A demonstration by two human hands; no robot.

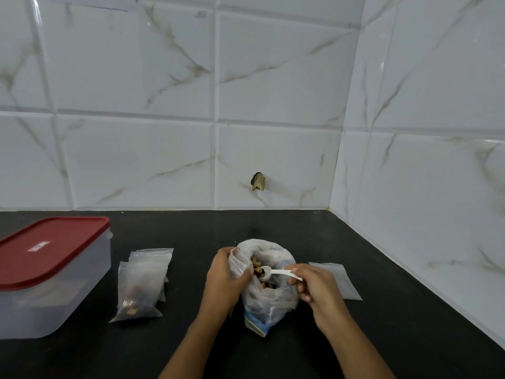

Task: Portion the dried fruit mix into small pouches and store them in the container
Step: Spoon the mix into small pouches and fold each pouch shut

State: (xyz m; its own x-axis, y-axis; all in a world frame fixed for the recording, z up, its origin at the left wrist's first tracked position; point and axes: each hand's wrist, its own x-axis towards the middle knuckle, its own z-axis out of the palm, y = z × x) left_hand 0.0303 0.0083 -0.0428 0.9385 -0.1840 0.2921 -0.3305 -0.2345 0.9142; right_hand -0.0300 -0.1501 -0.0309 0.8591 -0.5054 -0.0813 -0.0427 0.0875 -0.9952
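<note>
Your left hand (228,274) grips the bag (269,285) rim at nine o'clock; your right hand (317,289) pinches the spoon (276,272); bare bench (396,310) at three.

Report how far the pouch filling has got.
Done: a few small clear filled pouches lie beside the red-lidded plastic container, still closed. In hand: left hand grips the big bag of mix; right hand dips a white plastic spoon. Left: empty flat pouch, then storing.
</note>
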